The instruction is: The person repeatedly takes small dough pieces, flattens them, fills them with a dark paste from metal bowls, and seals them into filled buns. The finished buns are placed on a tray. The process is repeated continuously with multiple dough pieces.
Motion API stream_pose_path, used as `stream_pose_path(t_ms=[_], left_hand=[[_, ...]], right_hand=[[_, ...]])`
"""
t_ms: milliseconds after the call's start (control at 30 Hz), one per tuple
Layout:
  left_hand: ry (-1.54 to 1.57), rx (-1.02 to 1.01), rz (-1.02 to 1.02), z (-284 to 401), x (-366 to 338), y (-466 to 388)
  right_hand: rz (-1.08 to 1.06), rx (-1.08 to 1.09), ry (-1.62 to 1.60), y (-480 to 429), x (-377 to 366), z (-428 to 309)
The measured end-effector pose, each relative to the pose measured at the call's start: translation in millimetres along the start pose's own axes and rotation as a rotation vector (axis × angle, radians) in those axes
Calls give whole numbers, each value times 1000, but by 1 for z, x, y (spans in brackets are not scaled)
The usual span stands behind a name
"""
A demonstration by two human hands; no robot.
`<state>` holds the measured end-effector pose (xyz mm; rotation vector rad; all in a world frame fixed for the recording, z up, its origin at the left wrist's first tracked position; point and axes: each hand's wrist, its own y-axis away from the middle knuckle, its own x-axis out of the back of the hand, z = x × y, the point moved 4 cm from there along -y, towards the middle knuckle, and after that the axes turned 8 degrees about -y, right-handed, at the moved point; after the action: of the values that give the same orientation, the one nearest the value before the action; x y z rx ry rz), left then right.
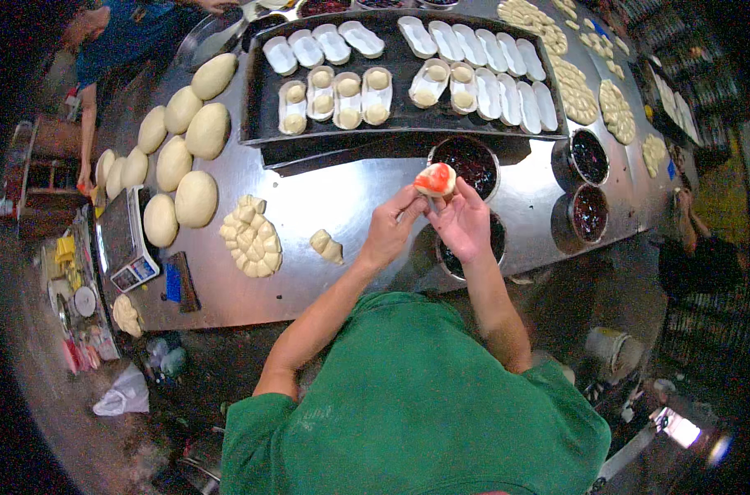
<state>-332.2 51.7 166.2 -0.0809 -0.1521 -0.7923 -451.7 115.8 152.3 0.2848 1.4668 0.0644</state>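
A small piece of dough (435, 180) with glossy red filling on top is held up between both my hands. My left hand (392, 226) pinches its left side, while my right hand (462, 219) supports it from below and the right. Under and behind my right hand are round pots of dark red filling (464, 162). Beyond them stands a black baking tray (406, 133) with white oblong paper cases (489, 93); several cases hold two dough balls each. Left of my hands lie a small dough strip (326, 246) and a cluster of cut dough pieces (251, 238).
Large dough balls (196, 199), a digital scale (127, 247) and a blue-handled scraper (174, 279) are on the left of the steel table. More pots (589, 213) and dough clusters (616, 111) stand right. Co-workers are at the far left (127, 37) and right (699, 260).
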Motion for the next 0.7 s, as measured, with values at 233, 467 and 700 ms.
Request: stream_pose_path(t_ms=[233,467,700], left_hand=[[145,54,308,25,52,40],[135,-124,381,19,108,87],[251,-22,278,29,174,156]], right_hand=[[-77,210,692,22,-46,71],[44,233,1166,33,-63,143],[-46,-227,1203,22,-62,208]])
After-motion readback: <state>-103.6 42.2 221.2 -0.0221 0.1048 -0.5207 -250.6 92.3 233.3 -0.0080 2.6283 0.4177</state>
